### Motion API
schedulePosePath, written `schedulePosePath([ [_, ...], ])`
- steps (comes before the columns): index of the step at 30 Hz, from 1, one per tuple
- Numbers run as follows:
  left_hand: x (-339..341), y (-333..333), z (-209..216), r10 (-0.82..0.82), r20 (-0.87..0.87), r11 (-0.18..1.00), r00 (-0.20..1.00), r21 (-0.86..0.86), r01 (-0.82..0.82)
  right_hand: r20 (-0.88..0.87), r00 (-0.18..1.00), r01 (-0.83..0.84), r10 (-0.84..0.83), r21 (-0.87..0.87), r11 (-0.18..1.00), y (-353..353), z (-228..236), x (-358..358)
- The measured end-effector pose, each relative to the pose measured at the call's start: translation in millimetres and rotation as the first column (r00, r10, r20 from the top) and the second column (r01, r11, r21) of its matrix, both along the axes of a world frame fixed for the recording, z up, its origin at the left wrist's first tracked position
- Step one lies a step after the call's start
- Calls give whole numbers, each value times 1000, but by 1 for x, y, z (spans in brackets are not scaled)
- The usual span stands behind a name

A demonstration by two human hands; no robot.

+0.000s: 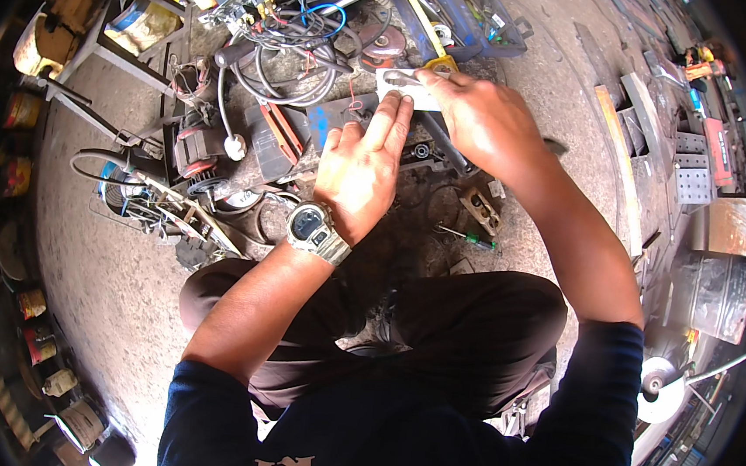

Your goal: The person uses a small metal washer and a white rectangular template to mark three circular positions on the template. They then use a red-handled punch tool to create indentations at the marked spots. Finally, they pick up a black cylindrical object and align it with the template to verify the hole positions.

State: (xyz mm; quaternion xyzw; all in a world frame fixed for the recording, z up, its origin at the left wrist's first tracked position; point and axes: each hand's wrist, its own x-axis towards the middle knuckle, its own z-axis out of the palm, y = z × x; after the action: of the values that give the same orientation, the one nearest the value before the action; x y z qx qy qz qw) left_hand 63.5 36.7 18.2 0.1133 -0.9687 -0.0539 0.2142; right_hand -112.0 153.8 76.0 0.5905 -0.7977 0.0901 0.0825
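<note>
Far in front of me, a small white flat piece (423,95) lies over a dark metal bar, with a grey rounded shape (396,78) on its top. My left hand (362,166), a watch on its wrist, rests palm down with two fingers stretched onto the near edge of the white piece. The other fingers are partly bent. My right hand (491,124) is closed at the right end of the same piece; what its fingers grip is hidden. Just beyond its knuckles is a yellow object (443,63), with a long yellow strip (417,13) running away from it.
Coiled grey cables (289,73) lie at the far left, near an angle grinder (200,149). A blue tool tray (494,32) stands beyond my hands. A small wooden block (480,209) and a green-handled screwdriver (480,241) lie nearer. Metal pieces (694,162) line the right side.
</note>
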Motion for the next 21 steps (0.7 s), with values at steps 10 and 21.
schedulePosePath([
  [10,1,0,-1,-4,16,1000,1000,8,4,80,996,-18,31,-164,986,-4,-7,-6],
  [21,0,0,0,-6,5,1000,1000,23,6,15,1000,-11,12,-59,998,-1,0,0],
])
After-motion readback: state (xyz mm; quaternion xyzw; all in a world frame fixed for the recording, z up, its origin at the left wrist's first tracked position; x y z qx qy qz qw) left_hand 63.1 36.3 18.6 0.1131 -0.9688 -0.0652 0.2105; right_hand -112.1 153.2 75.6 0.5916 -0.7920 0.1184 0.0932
